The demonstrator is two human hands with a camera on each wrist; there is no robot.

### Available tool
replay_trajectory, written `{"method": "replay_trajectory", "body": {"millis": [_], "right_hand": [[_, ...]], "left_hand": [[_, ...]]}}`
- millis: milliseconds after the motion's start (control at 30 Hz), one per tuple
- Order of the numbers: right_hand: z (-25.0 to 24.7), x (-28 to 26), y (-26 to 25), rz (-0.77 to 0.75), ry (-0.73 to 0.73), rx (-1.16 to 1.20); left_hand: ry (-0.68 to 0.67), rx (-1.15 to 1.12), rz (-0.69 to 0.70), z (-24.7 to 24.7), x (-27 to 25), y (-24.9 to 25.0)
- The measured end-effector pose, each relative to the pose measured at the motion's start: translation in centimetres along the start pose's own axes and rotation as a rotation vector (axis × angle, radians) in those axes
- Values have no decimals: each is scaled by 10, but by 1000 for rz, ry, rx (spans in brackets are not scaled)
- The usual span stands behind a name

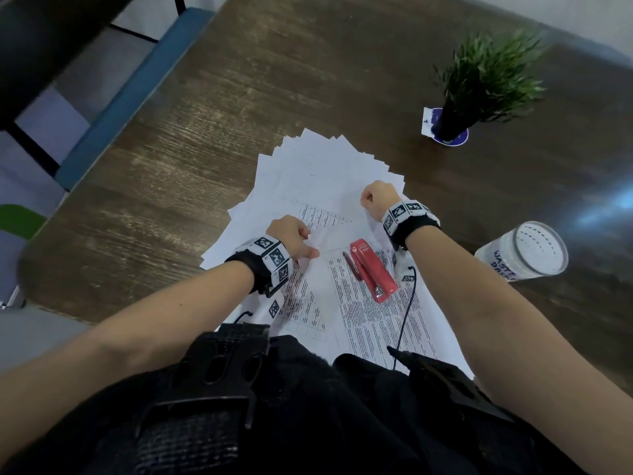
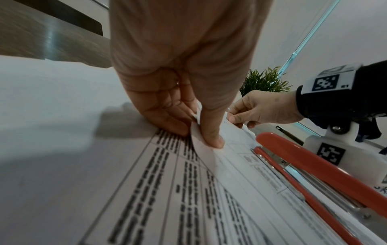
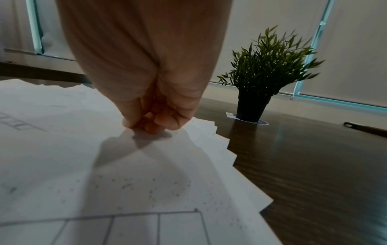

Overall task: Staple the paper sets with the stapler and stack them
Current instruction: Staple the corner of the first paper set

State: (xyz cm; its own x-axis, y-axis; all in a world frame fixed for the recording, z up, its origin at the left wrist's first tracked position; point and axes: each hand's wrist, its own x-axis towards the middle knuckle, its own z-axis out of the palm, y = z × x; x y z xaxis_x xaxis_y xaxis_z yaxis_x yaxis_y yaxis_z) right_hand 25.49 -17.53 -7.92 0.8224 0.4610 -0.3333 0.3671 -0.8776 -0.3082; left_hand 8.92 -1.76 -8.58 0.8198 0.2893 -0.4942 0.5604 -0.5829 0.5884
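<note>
White paper sheets (image 1: 325, 159) lie fanned over the dark wooden table (image 1: 205, 132), and printed ones (image 1: 370, 320) lie nearer to me. My left hand (image 1: 308, 241) pinches the near corner of one top sheet (image 1: 337, 222) between thumb and fingers; the left wrist view shows this corner (image 2: 199, 142) lifted under the left hand (image 2: 201, 136). My right hand (image 1: 368, 200) pinches the same sheet's far edge, fingers curled, as the right hand (image 3: 150, 127) shows in its wrist view. A red stapler (image 1: 373, 269) lies untouched on the printed sheets between my forearms.
A potted green plant (image 1: 479, 80) stands at the back right of the table. A white cup marked as a waste basket (image 1: 527, 250) stands right of my right forearm. A blue bench (image 1: 130, 97) runs along the table's left edge.
</note>
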Motion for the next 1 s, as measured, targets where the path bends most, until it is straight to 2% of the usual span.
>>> {"method": "replay_trajectory", "body": {"millis": [67, 133, 200, 333, 400, 533, 633, 767, 867, 1000], "right_hand": [[-3, -6, 0, -18, 0, -4], [-16, -16, 4, -4, 80, 66], [-33, -33, 16, 56, 259, 141], [-60, -88, 55, 212, 719, 231], [-66, -118, 80, 346, 857, 206], [-66, -160, 111, 632, 906, 158], [-62, -176, 112, 729, 898, 212], [-64, -183, 110, 770, 805, 211], [-62, -181, 114, 773, 808, 243], [-49, -172, 102, 636, 855, 247]], "left_hand": [[-3, 12, -5, 1, 1, 0], [-7, 23, 3, 1, 2, 0], [-18, 39, 17, 0, 2, 1], [-38, 104, 62, 1, 3, 6], [-25, 115, 78, 3, 2, 5], [0, 72, 113, 2, -2, 1], [6, 59, 130, 0, -6, 0], [-31, 73, 114, -5, -10, 1], [-103, 102, 64, -5, -15, 1], [-158, 54, 31, 2, -19, 1]]}}
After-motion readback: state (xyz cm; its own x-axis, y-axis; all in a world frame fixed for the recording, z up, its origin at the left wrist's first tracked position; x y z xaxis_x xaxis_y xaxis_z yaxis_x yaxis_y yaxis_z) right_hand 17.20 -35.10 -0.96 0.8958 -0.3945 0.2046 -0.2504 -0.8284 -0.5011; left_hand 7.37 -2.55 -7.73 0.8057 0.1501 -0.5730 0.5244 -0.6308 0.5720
